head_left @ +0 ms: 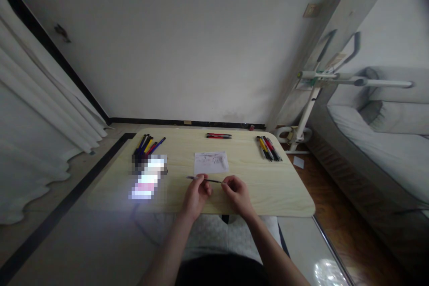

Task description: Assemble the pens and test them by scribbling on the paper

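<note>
Both my hands hold one thin dark pen [212,180] level above the near edge of a pale wooden table [268,187]. My left hand [197,193] pinches it toward its left end, whose tip sticks out to the left. My right hand [236,192] is closed on its right end. Just beyond the pen lies a small white sheet of paper [211,162] with faint scribbles on it.
Several coloured pens [147,145] lie in a bunch at the table's far left, beside a blurred-out patch [149,178]. Two red pens [218,136] lie at the far middle, several more pens [268,148] at the far right. A white stand [303,120] and a grey sofa [375,143] are to the right.
</note>
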Action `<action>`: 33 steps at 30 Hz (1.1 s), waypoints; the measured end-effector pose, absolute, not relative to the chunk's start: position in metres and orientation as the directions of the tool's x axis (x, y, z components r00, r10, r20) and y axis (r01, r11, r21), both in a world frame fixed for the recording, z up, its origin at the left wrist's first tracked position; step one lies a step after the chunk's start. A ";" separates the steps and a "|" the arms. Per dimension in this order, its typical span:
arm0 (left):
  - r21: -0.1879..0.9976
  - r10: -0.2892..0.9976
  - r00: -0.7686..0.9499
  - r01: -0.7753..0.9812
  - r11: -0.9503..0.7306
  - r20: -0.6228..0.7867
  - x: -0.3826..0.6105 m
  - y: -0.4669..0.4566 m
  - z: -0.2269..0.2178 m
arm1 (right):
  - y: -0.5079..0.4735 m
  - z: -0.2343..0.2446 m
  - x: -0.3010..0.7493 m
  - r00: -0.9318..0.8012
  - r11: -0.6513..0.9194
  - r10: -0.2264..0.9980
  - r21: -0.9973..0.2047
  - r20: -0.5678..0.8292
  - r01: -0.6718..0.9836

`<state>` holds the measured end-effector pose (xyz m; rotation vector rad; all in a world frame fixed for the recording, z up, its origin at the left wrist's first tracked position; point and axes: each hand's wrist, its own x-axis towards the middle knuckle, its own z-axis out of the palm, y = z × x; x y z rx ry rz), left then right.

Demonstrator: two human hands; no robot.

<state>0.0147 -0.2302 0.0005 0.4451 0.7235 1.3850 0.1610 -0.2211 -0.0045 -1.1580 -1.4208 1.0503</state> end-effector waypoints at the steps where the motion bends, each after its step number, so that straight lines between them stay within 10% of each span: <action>1: 0.673 0.980 0.028 -0.723 0.155 -0.196 0.015 -0.230 0.000 | -0.221 -0.005 0.161 -0.061 0.170 0.985 -0.977 0.163 0.132; 33: 0.731 0.987 0.007 -0.672 0.121 -0.158 0.017 -0.231 -0.001 | -0.220 -0.004 0.161 -0.081 0.175 0.983 -0.976 0.166 0.129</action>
